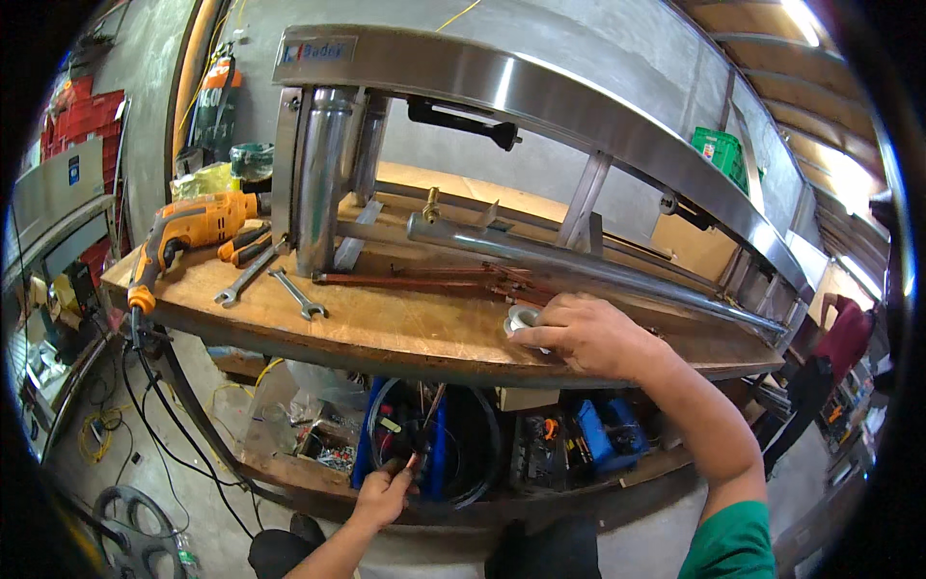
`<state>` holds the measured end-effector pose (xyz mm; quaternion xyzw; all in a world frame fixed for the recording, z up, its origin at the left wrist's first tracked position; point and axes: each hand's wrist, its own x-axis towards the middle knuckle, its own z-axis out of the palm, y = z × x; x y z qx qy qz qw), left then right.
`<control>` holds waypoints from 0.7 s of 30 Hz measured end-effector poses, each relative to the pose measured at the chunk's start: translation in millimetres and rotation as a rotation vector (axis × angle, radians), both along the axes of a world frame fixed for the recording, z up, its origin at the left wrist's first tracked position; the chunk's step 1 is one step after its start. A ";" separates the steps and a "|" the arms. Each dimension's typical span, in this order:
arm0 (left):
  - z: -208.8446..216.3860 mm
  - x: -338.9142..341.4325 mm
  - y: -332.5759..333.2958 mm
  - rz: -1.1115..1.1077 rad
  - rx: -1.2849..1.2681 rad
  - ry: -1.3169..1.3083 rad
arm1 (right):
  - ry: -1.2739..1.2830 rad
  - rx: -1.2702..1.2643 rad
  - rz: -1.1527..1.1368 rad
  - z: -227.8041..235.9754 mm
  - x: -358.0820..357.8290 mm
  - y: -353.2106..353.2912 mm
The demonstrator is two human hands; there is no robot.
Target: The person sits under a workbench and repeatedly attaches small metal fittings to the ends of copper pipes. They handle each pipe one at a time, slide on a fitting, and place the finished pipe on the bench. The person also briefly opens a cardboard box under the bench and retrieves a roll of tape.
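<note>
On the wooden bench, my right hand curls its fingers round a small white ring-shaped roll, which looks like tape. Lower down, in front of the bench, my left hand is closed on a thin copper-coloured tube that points upward. Behind my right hand lie several reddish copper tubes. A long steel pipe with a brass fitting runs above them, within a stainless-steel frame.
Two wrenches and an orange power drill lie at the bench's left. Below stand a blue bin and a clear tub of small parts. Cables hang at the left. Another person stands far right.
</note>
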<state>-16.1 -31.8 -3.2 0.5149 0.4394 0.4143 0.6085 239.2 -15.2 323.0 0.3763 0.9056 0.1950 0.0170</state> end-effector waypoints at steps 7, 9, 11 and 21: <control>-1.3 -22.1 -1.5 0.016 0.072 0.087 | 0.873 -0.090 0.149 -37.6 -20.7 -41.3; 12.3 -12.7 -7.0 -0.043 0.117 0.097 | 1.140 -0.304 0.152 -87.7 -20.3 -73.1; 13.4 2.0 -5.0 -0.048 0.215 0.025 | 1.138 -0.472 0.028 -139.7 -26.6 -72.8; 8.2 30.3 -9.6 0.016 0.303 0.166 | 1.276 -0.715 -0.250 -290.3 -39.2 -35.5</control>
